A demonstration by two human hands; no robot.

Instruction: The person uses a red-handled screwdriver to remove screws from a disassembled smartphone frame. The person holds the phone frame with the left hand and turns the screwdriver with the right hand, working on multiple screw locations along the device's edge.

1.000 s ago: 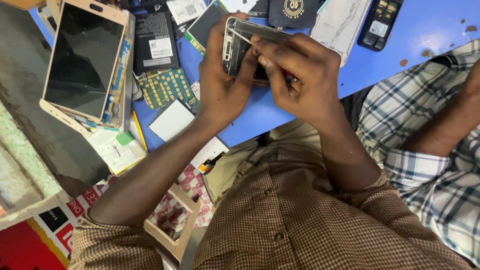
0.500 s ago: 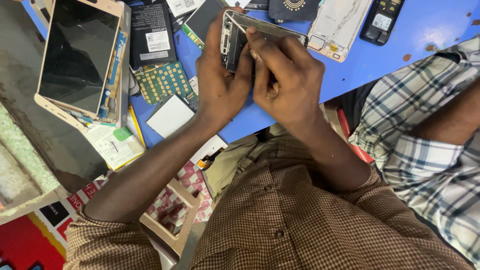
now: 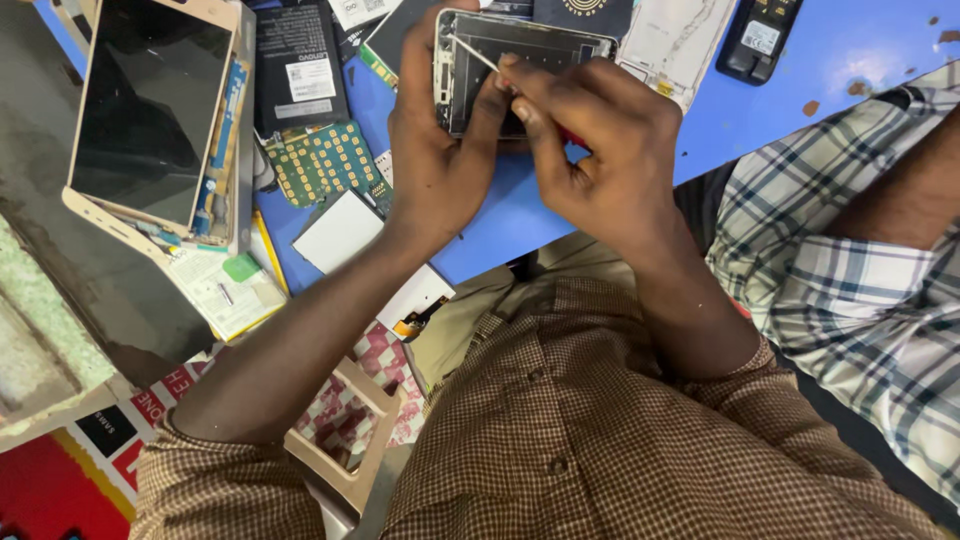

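My left hand (image 3: 440,150) grips an opened phone body (image 3: 520,50) with its back cover off, held over the blue table (image 3: 780,100). My right hand (image 3: 600,150) pinches a thin screwdriver (image 3: 475,55), whose metal tip rests on the phone's upper left corner. The tool's red handle is mostly hidden under my fingers. Both hands touch each other above the phone's lower edge.
A large gold phone frame with a dark screen (image 3: 150,110) lies at the left. A black battery (image 3: 300,65), a green keypad board (image 3: 325,160), white cards (image 3: 340,230) and another dark phone (image 3: 760,35) litter the table. A person's arm in a checked sleeve (image 3: 860,270) is at the right.
The view has shifted slightly. My right hand has moved the screwdriver tip toward the phone's upper left corner. My left hand keeps its hold.
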